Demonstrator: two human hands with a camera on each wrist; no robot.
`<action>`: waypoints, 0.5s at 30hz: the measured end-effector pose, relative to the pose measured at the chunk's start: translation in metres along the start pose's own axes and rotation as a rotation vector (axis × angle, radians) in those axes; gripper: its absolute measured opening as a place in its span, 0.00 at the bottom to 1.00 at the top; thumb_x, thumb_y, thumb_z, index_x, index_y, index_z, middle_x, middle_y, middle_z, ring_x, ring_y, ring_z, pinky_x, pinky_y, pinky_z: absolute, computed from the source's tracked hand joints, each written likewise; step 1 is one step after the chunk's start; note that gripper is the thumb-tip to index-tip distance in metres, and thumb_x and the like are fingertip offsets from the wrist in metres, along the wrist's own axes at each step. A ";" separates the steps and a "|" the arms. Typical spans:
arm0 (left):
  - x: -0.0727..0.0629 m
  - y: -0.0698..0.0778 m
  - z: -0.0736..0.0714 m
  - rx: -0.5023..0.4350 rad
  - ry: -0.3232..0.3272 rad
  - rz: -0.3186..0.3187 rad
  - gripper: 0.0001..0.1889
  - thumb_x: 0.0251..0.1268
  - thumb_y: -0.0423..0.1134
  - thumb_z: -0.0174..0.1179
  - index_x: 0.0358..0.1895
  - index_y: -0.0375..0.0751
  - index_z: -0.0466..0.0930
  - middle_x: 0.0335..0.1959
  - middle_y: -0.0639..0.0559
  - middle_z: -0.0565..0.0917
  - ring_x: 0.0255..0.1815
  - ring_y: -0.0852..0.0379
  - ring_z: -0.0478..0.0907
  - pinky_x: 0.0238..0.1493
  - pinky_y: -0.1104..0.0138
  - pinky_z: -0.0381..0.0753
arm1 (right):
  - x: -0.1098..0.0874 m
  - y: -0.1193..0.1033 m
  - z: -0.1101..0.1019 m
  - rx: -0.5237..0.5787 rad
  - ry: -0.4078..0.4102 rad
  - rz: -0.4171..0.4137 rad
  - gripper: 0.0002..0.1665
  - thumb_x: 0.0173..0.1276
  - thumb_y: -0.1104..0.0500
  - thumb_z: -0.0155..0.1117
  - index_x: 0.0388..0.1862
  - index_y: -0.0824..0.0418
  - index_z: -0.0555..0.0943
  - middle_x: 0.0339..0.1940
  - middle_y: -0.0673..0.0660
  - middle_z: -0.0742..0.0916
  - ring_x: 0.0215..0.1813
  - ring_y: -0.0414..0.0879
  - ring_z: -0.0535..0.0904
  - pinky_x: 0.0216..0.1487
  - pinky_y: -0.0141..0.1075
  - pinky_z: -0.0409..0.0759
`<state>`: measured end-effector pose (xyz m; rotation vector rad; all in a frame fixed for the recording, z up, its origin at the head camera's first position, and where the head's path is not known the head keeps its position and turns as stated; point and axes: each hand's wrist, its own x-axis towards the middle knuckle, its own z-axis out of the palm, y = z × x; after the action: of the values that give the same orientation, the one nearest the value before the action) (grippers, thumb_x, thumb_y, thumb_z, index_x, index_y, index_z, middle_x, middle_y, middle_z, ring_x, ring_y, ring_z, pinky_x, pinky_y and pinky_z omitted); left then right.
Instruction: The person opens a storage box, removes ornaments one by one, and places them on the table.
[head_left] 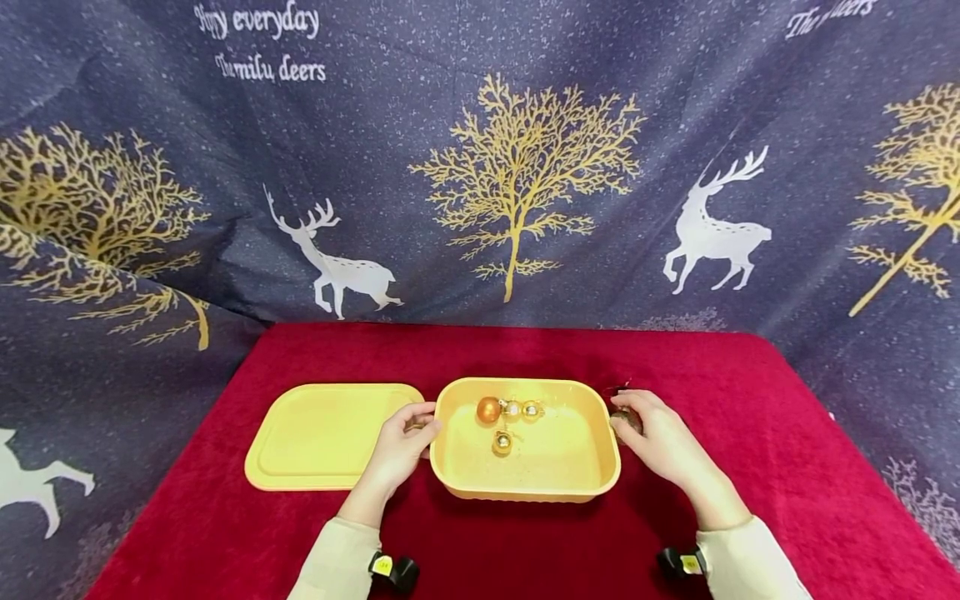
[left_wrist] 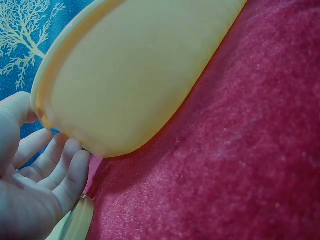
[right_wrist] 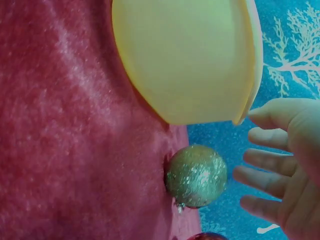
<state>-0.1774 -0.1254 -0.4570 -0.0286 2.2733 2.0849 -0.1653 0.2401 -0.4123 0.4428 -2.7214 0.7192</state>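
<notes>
A yellow plastic box [head_left: 570,442] stands in front of me, with an orange bauble [head_left: 488,409] and several small shiny baubles [head_left: 502,442] inside. My left hand [head_left: 402,442] is at its left end, fingertips [left_wrist: 70,145] against the end wall and thumb by the rim. At the right end is my right hand [head_left: 660,437], its thumb close to the rim corner and its fingers [right_wrist: 265,180] loosely bent around nothing. Beside those fingers, on the cloth, lies a gold glittery bauble [right_wrist: 196,176], partly hidden by the hand in the head view.
The yellow lid [head_left: 322,433] lies flat on the red cloth [head_left: 525,550] left of the box. Part of a red bauble [right_wrist: 207,236] shows beyond the gold one in the right wrist view. A dark blue curtain [head_left: 465,275] with trees and deer hangs behind the table.
</notes>
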 end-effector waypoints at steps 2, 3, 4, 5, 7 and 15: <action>0.000 0.000 0.000 -0.003 0.001 -0.002 0.20 0.62 0.32 0.60 0.57 0.33 0.74 0.42 0.44 0.78 0.33 0.58 0.78 0.28 0.68 0.79 | 0.001 -0.003 -0.001 0.013 0.001 -0.003 0.17 0.60 0.62 0.66 0.49 0.66 0.80 0.50 0.61 0.82 0.44 0.51 0.82 0.46 0.47 0.81; 0.000 0.001 0.000 -0.004 0.001 -0.003 0.19 0.62 0.32 0.60 0.57 0.33 0.74 0.42 0.44 0.78 0.33 0.58 0.78 0.28 0.68 0.79 | 0.001 -0.005 -0.001 0.021 -0.002 -0.004 0.17 0.61 0.61 0.66 0.49 0.66 0.80 0.50 0.61 0.82 0.44 0.51 0.82 0.46 0.46 0.81; 0.000 0.001 0.000 -0.004 0.001 -0.003 0.19 0.62 0.32 0.60 0.57 0.33 0.74 0.42 0.44 0.78 0.33 0.58 0.78 0.28 0.68 0.79 | 0.001 -0.007 -0.002 0.026 -0.005 -0.005 0.17 0.61 0.62 0.65 0.49 0.65 0.79 0.50 0.61 0.82 0.45 0.52 0.82 0.47 0.47 0.81; 0.000 0.001 -0.001 -0.006 0.001 -0.004 0.19 0.62 0.32 0.60 0.57 0.34 0.74 0.42 0.44 0.78 0.33 0.58 0.78 0.28 0.68 0.79 | 0.002 -0.008 -0.002 0.032 -0.008 -0.009 0.17 0.61 0.62 0.65 0.49 0.66 0.79 0.51 0.62 0.82 0.45 0.52 0.82 0.47 0.47 0.81; 0.000 0.001 -0.001 -0.006 -0.001 -0.006 0.19 0.62 0.32 0.60 0.57 0.34 0.74 0.42 0.43 0.78 0.32 0.58 0.78 0.28 0.68 0.79 | 0.003 -0.011 -0.003 0.038 -0.010 -0.021 0.17 0.61 0.63 0.65 0.49 0.66 0.80 0.52 0.62 0.82 0.47 0.53 0.81 0.49 0.48 0.80; -0.001 0.002 0.000 -0.013 -0.001 -0.006 0.19 0.62 0.32 0.60 0.57 0.33 0.74 0.42 0.45 0.77 0.33 0.59 0.78 0.28 0.68 0.80 | 0.008 -0.019 0.002 0.032 0.026 -0.090 0.15 0.59 0.64 0.66 0.45 0.66 0.81 0.51 0.62 0.83 0.51 0.53 0.80 0.50 0.47 0.79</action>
<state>-0.1768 -0.1255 -0.4552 -0.0344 2.2561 2.0970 -0.1658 0.2214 -0.4027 0.5561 -2.6496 0.7406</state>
